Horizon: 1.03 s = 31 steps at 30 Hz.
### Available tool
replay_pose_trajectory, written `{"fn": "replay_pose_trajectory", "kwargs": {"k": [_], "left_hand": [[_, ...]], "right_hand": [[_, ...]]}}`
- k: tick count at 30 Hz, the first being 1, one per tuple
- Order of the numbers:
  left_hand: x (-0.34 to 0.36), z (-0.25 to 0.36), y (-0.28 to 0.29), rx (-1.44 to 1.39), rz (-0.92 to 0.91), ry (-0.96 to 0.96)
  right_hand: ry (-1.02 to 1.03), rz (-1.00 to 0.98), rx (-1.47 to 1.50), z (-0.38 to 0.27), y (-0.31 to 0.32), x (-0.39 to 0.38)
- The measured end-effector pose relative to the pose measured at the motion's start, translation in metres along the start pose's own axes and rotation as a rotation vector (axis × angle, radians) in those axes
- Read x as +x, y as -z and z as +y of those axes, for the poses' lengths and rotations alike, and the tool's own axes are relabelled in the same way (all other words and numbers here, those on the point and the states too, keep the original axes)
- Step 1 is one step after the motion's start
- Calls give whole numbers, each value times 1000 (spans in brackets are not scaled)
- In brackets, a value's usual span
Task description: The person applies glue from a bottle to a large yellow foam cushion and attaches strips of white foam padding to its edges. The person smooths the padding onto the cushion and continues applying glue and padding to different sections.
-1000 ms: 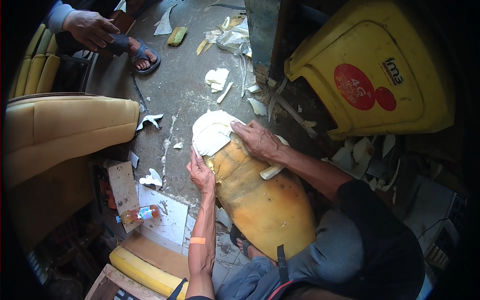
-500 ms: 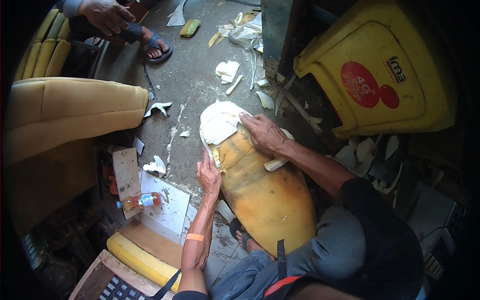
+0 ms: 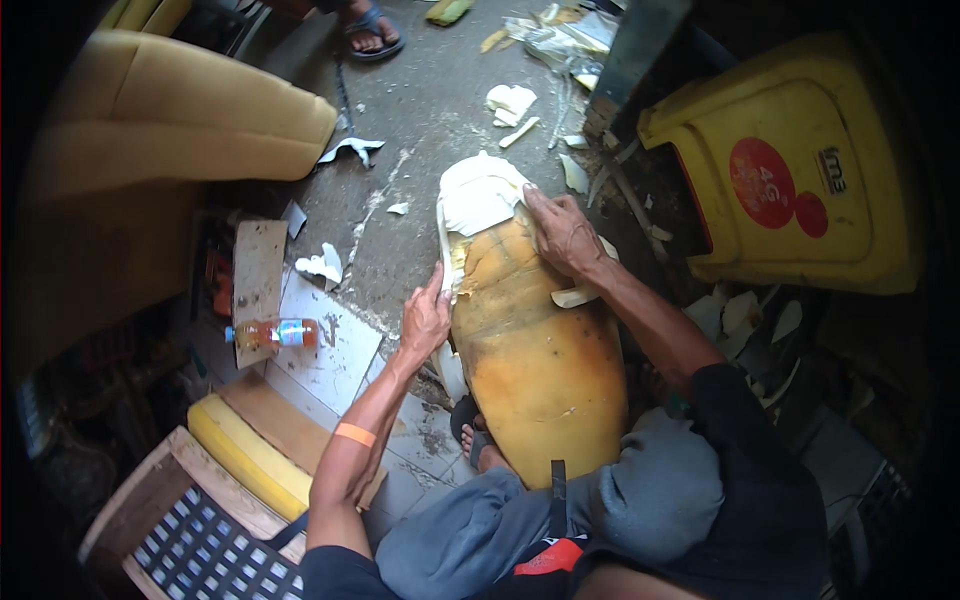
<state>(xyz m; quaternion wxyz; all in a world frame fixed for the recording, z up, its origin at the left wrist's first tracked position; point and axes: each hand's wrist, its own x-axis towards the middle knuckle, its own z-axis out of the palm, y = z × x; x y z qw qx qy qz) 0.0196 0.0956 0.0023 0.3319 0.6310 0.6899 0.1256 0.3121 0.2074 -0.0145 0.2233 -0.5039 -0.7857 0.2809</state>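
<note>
A worn, yellow-brown foam seat pad (image 3: 540,370) slants away from my lap, its far end on the floor. White foam sheet (image 3: 485,195) wraps over that far end, with narrow strips running down both sides. My left hand (image 3: 427,318) holds the left strip at the pad's edge, index finger stretched along it. On the right edge, my right hand (image 3: 568,238) grips the white foam, thumb near the rim and the other fingers partly hidden. A loose white flap (image 3: 575,297) sticks out beneath my right wrist.
Foam scraps (image 3: 510,103) litter the floor ahead. A yellow plastic chair (image 3: 800,180) stands at the right, beside a post (image 3: 635,60). On the left are a tan padded seat (image 3: 200,110), a drink bottle (image 3: 275,333) and a wooden frame with black webbing (image 3: 205,540). Another person's sandalled foot (image 3: 375,30) shows at the top.
My view has shifted, so the other person's hand is out of sight. My left hand's index finger now stretches along the strip. My right hand stays at the white foam's right edge.
</note>
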Motion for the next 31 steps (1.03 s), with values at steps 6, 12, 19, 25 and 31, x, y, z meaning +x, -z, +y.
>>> {"fn": "replay_pose_trajectory", "kwargs": {"k": [6,12,19,25,31], "left_hand": [[18,-10,31,-308,-248,277],[-11,18,37,-167,-93,143],[-21,13,-17,-156,94,77],[-26,11,-37,-22,165,48],[-76,5,-44,-25,119,118]], "right_hand": [[16,-50,-80,15,-7,2],[7,-97,-73,7,0,4],[-13,-200,-113,6,2,8],[46,-164,-150,9,4,5],[44,-216,-170,12,0,7]]}}
